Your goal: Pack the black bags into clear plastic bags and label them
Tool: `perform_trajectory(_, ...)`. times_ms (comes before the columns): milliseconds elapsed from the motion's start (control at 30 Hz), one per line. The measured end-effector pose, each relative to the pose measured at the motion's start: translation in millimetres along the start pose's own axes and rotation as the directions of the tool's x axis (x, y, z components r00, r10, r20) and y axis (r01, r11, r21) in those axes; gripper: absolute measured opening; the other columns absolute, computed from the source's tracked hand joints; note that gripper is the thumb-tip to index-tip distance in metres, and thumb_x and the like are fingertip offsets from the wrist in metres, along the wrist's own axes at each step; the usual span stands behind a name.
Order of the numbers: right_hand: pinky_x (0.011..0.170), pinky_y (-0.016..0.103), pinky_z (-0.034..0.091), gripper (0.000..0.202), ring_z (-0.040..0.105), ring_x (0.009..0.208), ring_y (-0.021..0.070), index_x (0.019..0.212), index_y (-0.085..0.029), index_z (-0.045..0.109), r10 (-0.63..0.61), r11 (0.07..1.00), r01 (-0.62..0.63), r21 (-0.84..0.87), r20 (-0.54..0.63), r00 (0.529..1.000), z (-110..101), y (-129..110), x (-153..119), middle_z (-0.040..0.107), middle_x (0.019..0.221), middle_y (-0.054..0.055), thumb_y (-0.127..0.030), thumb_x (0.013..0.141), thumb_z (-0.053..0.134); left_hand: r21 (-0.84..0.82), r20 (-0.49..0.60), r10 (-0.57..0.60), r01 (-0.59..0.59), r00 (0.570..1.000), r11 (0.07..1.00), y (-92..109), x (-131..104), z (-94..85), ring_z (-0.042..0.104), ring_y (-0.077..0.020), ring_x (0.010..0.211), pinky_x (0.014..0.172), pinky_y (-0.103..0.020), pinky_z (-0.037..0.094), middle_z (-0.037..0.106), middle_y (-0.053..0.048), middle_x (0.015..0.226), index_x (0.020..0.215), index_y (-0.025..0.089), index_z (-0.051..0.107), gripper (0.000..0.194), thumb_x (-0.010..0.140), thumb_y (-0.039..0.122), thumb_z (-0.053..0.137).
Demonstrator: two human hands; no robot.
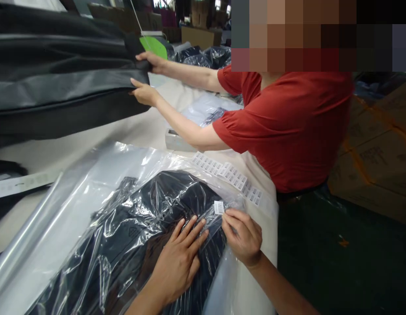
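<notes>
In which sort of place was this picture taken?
Probably a packing workshop: a dark item in a clear plastic bag lies on the table, sheets of printed labels lie beside it, and cardboard boxes stand behind.

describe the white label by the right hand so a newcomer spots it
On the pale table lies a dark, plastic-wrapped bundle. At the right hand is a small white label, single, unlike the many rowed on the label strips farther back.

Glossy plastic bag (pixel 131 245), matt paper label (pixel 218 207)

streaky glare on clear plastic (pixel 131 232)
</notes>
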State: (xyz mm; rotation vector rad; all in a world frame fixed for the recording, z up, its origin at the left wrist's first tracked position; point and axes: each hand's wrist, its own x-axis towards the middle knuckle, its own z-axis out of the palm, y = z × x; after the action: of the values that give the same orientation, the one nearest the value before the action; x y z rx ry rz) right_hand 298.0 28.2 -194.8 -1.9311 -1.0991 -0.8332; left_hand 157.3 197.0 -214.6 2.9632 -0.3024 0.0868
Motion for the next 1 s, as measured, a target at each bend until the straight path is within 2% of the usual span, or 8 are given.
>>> perform_trajectory(167, 0.073, 0.027, 0.061, 0.038, 0.071, 0.082, 0.0166, 0.11, -0.024, 0.066, -0.088, 0.996, 0.088, 0.005, 0.007, 0.996, -15.9, 3.6, 8.4, 0.071, 0.093, 0.004, -0.009, 0.077, 0.075, -0.026, 0.018, -0.014, 0.014, 1.0, 1.0, 0.7, -0.4, -0.2, 0.012, -0.0266, 0.149, 0.122, -0.054, 0.015, 0.015, 0.002, 0.162, 0.151, 0.026, 0.026, 0.073, 0.082, 0.011, 0.046)
perform_trajectory(400, 0.07, 0.03, 0.062, 0.036, 0.069, 0.083, 0.0178, 0.106, -0.026, 0.065, -0.066, 0.998, 0.067, 0.009, -0.036, 0.997, -26.1, -3.2, 24.2, 0.069, 0.089, 0.003, -0.009, 0.076, 0.074, -0.034, 0.01, -0.009, 0.009, 1.0, 0.999, 1.4, 0.2, -1.7, 0.015, -0.0272, 0.148, 0.122, -0.054, 0.018, 0.018, 0.0, 0.161, 0.151, 0.026, 0.025, 0.075, 0.081, 0.01, 0.046)
perform_trajectory(533, 0.071, 0.032, 0.06, 0.032, 0.067, 0.083, 0.0178, 0.098, -0.023, 0.063, 0.021, 1.0, -0.021, 0.002, -0.06, 0.998, -14.7, -5.3, 19.7, 0.068, 0.09, 0.004, -0.004, 0.074, 0.072, -0.042, 0.027, -0.018, 0.02, 0.999, 0.999, 1.3, 0.5, -2.4, 0.013, -0.0269, 0.149, 0.121, -0.055, 0.018, 0.017, 0.001, 0.161, 0.151, 0.026, 0.026, 0.074, 0.081, 0.01, 0.045)
perform_trajectory(700, 0.073, 0.034, 0.058, 0.031, 0.066, 0.081, 0.0182, 0.094, -0.022, 0.061, 0.14, 0.99, -0.139, 0.012, -0.052, 0.989, 9.4, -8.7, -1.3, 0.068, 0.088, 0.005, 0.0, 0.074, 0.068, -0.076, 0.027, -0.022, 0.024, 0.999, 0.997, 1.3, 0.8, -2.6, 0.014, -0.026, 0.148, 0.123, -0.053, 0.014, 0.018, 0.001, 0.161, 0.15, 0.026, 0.027, 0.075, 0.08, 0.01, 0.047)
perform_trajectory(867, 0.075, 0.034, 0.057, 0.026, 0.066, 0.081, 0.0178, 0.091, -0.022, 0.06, 0.166, 0.986, -0.166, 0.011, -0.007, 0.986, 26.3, -12.0, -16.0, 0.069, 0.087, 0.004, -0.001, 0.077, 0.065, -0.065, 0.043, -0.031, 0.034, 0.999, 0.997, 1.6, 0.9, -1.2, 0.011, -0.0251, 0.149, 0.122, -0.052, 0.015, 0.015, 0.001, 0.162, 0.151, 0.025, 0.025, 0.075, 0.08, 0.01, 0.046)
perform_trajectory(1000, 0.074, 0.034, 0.057, 0.026, 0.066, 0.079, 0.0181, 0.09, -0.021, 0.06, 0.163, 0.986, -0.163, 0.024, -0.002, 0.987, 27.7, -17.3, -15.3, 0.069, 0.086, 0.005, 0.0, 0.076, 0.066, -0.068, 0.058, -0.038, 0.042, 0.998, 0.997, 1.2, 1.4, -1.5, 0.009, -0.024, 0.149, 0.123, -0.051, 0.013, 0.013, 0.002, 0.162, 0.151, 0.025, 0.026, 0.074, 0.081, 0.011, 0.046)
